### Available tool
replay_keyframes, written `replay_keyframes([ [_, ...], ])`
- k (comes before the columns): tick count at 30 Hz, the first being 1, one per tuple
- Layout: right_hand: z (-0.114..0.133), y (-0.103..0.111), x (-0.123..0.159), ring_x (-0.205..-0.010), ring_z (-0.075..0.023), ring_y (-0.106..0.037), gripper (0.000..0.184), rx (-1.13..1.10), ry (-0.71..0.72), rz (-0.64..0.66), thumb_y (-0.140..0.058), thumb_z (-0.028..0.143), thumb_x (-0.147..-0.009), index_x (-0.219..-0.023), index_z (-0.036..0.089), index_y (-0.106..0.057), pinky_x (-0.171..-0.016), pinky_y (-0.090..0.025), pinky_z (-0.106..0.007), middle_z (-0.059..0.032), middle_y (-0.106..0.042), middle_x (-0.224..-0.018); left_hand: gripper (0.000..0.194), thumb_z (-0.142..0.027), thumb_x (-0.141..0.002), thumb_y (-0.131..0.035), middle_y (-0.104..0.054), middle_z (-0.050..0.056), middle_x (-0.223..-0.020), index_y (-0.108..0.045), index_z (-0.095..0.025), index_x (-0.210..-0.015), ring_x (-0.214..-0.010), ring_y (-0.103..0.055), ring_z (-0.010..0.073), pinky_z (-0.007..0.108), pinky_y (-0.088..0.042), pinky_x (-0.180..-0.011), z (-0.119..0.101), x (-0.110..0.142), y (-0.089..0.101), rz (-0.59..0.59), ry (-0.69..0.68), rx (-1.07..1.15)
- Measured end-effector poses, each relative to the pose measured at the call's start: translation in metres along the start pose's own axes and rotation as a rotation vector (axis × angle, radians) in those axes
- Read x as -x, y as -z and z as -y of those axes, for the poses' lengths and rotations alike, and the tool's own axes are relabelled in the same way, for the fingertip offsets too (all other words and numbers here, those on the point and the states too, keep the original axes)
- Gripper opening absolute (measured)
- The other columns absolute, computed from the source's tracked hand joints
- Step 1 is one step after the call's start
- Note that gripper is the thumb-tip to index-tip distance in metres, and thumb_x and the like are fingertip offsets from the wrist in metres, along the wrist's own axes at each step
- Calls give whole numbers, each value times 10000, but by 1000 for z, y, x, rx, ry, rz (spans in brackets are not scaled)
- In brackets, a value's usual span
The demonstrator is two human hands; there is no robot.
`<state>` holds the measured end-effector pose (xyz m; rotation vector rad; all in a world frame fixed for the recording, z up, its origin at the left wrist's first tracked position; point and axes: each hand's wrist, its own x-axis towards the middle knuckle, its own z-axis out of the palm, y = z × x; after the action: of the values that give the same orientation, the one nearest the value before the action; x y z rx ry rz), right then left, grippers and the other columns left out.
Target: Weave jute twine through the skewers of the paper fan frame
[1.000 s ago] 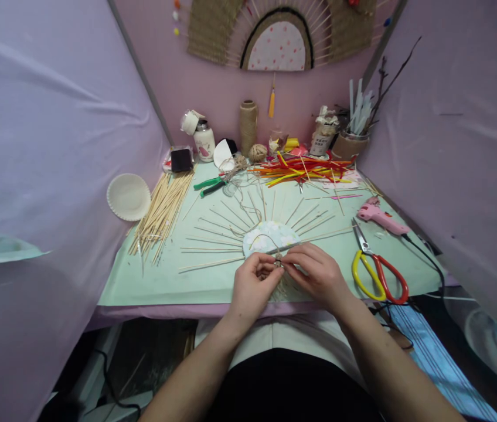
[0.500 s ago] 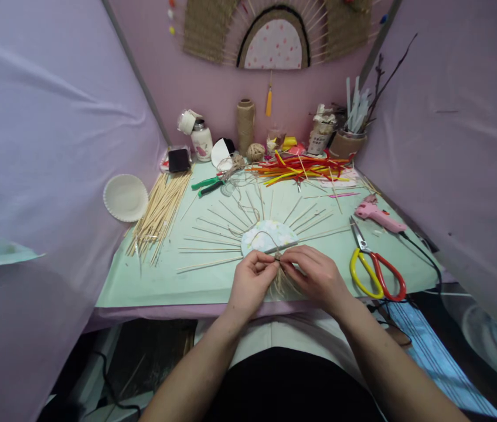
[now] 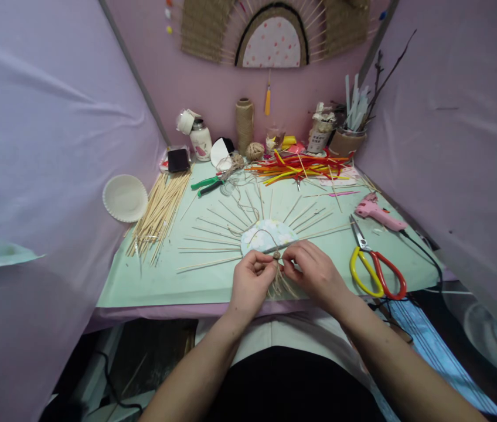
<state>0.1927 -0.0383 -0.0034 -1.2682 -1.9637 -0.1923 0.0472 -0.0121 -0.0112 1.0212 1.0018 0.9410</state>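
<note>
A small twine tassel [image 3: 280,283] hangs at the table's front, its loose strands spread downward below a knotted top. My left hand [image 3: 249,282] is closed and pinches the tassel near its knot. Close by on the other side, my right hand [image 3: 316,274] has its fingertips pressed together; whatever they hold is too fine to make out. From the knot a thin twine cord [image 3: 261,231] loops up over a half-round floral panel [image 3: 266,236]. Many thin sticks [image 3: 213,229] fan outward from this panel, which lies flat just beyond my hands.
Scissors [image 3: 374,264] and a pink glue gun [image 3: 380,214] with its cord lie on the right. To the left are a bundle of sticks [image 3: 160,211], a white bowl [image 3: 125,198] and pliers [image 3: 207,184]. Red and yellow strips [image 3: 301,168] and a twine spool [image 3: 244,126] are at the back.
My right hand has drawn slightly away from the tassel's knot, so the knot shows more clearly. My left hand keeps its pinch in nearly the same place.
</note>
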Motion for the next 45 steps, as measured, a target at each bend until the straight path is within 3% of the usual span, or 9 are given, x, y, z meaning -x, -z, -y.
replay_keyframes([
  [4, -1, 1, 0, -720, -174, -533, 141, -13, -46, -69, -502, 55, -840, -799, 190, -493, -650, -453, -300, -44, -552, -727, 172, -206, -678, -704, -705, 31, -674, -566, -156, -767, -614, -647, 128, 232, -476, -628, 0, 2, -2, 17, 32, 81],
  [8, 0, 2, 1, -767, -178, -545, 121, -75, -53, -33, -531, 74, -849, -827, 191, -507, -690, -464, -304, -47, -571, -762, 188, -228, -669, -729, -677, 2, -617, -580, -152, -756, -554, -618, 104, 206, -453, -583, -1, 4, -4, 9, 71, 177],
  [13, 0, 9, 1, -806, -170, -567, 81, -151, -99, -23, -557, 106, -868, -873, 188, -555, -722, -461, -300, -47, -609, -804, 252, -250, -640, -767, -687, 19, -628, -576, -151, -771, -585, -643, 126, 246, -490, -649, -6, 5, -8, 17, 177, 318],
  [18, 3, 13, 2, -794, -176, -590, 48, -34, -57, -17, -598, 132, -848, -865, 176, -589, -704, -415, -316, -48, -654, -816, 283, -240, -596, -796, -669, 4, -611, -584, -139, -755, -552, -600, 89, 203, -456, -603, -10, 6, -9, -15, 191, 375],
  [24, 6, 10, 1, -753, -160, -601, 44, 70, -23, -6, -600, 135, -851, -849, 177, -615, -696, -375, -313, -29, -682, -789, 284, -258, -588, -805, -650, -15, -600, -597, -134, -738, -552, -563, 65, 180, -424, -596, -4, 6, -8, -13, 171, 344],
  [36, 2, 9, 5, -768, -175, -620, 89, 25, -66, 43, -556, 162, -874, -859, 184, -640, -702, -400, -319, -49, -701, -817, 290, -293, -612, -791, -657, -9, -606, -589, -146, -760, -561, -584, 95, 215, -426, -607, 3, 3, -7, 26, 158, 241],
  [45, 4, 10, 4, -728, -166, -610, 70, 71, -50, 47, -577, 142, -857, -829, 174, -633, -676, -366, -314, -26, -692, -761, 240, -349, -724, -703, -630, -10, -595, -590, -145, -779, -527, -544, 89, 209, -385, -551, 11, 3, -4, 51, 76, 84],
])
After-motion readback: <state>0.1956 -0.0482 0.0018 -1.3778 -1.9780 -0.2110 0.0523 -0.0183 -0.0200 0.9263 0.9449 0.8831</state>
